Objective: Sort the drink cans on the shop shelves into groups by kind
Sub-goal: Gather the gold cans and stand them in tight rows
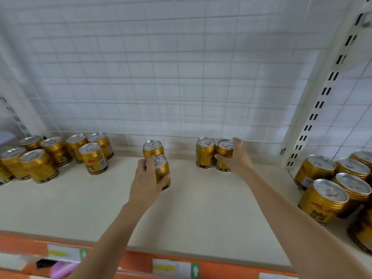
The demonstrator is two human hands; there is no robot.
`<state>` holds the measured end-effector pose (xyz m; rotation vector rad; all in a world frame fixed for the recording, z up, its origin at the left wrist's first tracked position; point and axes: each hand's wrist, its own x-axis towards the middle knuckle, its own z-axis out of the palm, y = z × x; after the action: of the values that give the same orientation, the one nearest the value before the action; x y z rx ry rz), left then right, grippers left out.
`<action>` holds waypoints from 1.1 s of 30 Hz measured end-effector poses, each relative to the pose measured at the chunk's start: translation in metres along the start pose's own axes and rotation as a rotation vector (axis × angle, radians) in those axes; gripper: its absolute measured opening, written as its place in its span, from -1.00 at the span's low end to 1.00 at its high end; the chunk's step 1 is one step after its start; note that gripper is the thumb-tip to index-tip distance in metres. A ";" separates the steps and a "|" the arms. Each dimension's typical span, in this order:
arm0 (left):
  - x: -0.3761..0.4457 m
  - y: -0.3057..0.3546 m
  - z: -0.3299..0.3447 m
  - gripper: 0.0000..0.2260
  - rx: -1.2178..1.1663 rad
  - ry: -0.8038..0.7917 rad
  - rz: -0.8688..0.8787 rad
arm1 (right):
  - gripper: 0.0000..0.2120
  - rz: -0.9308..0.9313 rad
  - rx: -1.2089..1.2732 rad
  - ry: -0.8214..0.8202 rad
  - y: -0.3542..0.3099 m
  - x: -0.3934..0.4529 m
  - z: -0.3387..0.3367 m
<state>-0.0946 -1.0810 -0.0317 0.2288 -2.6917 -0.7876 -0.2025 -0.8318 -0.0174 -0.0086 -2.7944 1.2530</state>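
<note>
All the cans on the cream shelf are short gold ones with silver lids. My left hand grips one gold can near the middle, just in front of another gold can by the back wall. My right hand wraps around the right can of a pair; its neighbour stands touching it on the left. Both held cans are upright.
A cluster of several gold cans fills the shelf's left end, another cluster the right end. A white slotted upright stands at the back right. The orange shelf edge carries price labels.
</note>
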 end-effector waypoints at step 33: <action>-0.118 0.242 0.100 -0.40 -0.446 -0.442 0.654 | -0.38 0.059 -0.111 0.485 0.116 -0.255 -0.195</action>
<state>-0.0345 -0.8007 -0.0098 -0.9752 -2.5862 -1.2706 0.0628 -0.6192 0.0075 -0.3533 -2.4461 0.9453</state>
